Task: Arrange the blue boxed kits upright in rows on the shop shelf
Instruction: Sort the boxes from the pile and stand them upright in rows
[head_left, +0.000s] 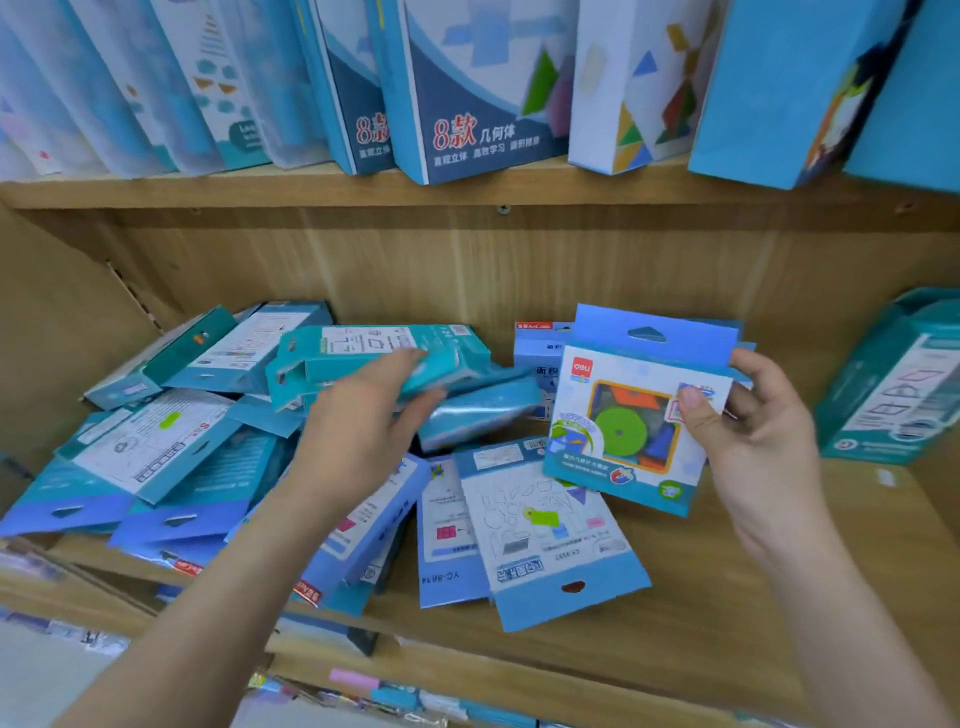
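1. My right hand (753, 436) pinches the deli kit (623, 415) by its right edge, thumb on the printed front and the other fingers curled behind. The kit is upright, facing me, and raised off the wooden shelf (727, 597).
2. My left hand (358, 421) is well to the left of the deli kit. It looks clamped on a teal kit (379, 348), fingers on top and thumb underneath, though it's blurry there.
3. How I'd do this bit well: set the deli kit down on its bottom edge, hang tab up, flush against the blue box (537, 353) standing just behind and left of it, so the row starts square. I'd lean it on a neighbour before letting go, because thin boxes like these probably tip over.
4. Left of the deli kit is the messy pile (171, 457), all lying flat and overlapping. Just below it a pale kit (545, 525) lies face-down and upside down. Loads left to stand up, I reckon.
5. Readable stuff: a red "deli" logo on the held kit, "面积" on that blue box, and "YC-88…" upside down on a flat one below.
6. Above the deli kit, a big box (467, 104) on the upper shelf says "8款 几何体". The smaller print is too blurry to read.
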